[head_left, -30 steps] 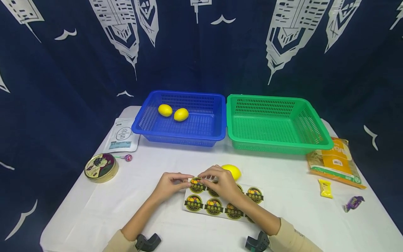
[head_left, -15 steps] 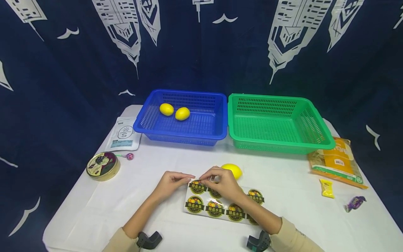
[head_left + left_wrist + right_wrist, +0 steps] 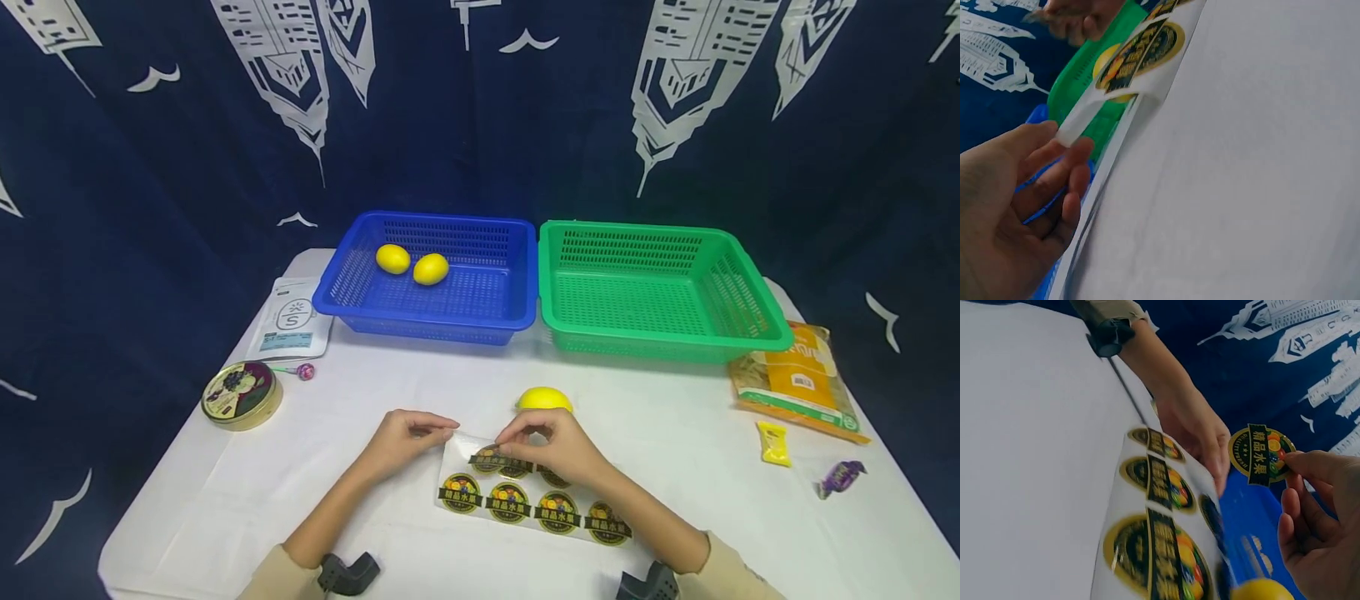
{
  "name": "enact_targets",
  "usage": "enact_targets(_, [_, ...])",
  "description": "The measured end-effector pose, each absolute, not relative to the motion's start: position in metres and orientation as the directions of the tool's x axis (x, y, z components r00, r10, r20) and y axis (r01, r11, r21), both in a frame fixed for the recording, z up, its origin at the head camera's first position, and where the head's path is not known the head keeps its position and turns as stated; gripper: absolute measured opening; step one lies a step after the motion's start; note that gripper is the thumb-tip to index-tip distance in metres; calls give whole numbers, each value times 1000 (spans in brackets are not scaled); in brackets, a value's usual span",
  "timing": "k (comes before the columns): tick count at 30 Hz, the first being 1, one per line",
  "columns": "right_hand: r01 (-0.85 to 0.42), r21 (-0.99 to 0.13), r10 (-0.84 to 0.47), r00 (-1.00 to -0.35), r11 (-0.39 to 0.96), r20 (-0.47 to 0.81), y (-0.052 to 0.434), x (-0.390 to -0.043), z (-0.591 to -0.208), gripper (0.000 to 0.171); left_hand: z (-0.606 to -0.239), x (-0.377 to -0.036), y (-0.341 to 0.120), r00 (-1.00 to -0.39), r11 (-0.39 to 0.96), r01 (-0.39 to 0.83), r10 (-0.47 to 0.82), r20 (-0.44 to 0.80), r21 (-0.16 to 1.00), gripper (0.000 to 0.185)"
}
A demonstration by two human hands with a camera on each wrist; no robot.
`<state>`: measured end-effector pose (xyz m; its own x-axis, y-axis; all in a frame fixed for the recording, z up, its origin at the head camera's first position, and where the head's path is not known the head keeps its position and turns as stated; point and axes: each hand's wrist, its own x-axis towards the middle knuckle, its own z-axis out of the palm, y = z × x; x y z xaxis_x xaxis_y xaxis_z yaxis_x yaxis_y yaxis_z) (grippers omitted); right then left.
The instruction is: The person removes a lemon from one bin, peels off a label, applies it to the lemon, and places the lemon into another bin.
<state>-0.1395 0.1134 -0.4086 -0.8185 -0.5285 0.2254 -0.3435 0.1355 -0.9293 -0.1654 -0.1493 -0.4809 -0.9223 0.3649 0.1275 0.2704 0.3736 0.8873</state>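
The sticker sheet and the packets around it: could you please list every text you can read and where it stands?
"精品水果": band across each round sticker on the sticker sheet, also on the peeled sticker pinched by the right hand.
"S": white pouch; its small print is unreadable.
Round tin, orange bag: print too small.
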Motion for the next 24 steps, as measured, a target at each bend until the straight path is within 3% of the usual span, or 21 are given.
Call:
enact_targets(4, [-362, -918, -482, -841, 163, 246, 142, -137, -413, 8, -476, -171, -147, -906, 543, 408, 342, 251, 734, 27])
enact_targets(8, [-365, -904, -405, -878, 221, 256, 175, -142, -424, 10, -463, -182, -132, -867, 557, 498, 351, 354, 665, 34])
enact_targets(15, [-285, -891, -259, -945, 354, 200, 206, -142, -408, 10, -458, -202, -83, -792, 345, 590, 423, 440, 730, 58])
enact_targets(24, [-266, -871, -270, -949, 414, 161, 223, -167, -424, 10, -480, -208, -44, -816, 243, 473, 483, 317, 847, 71])
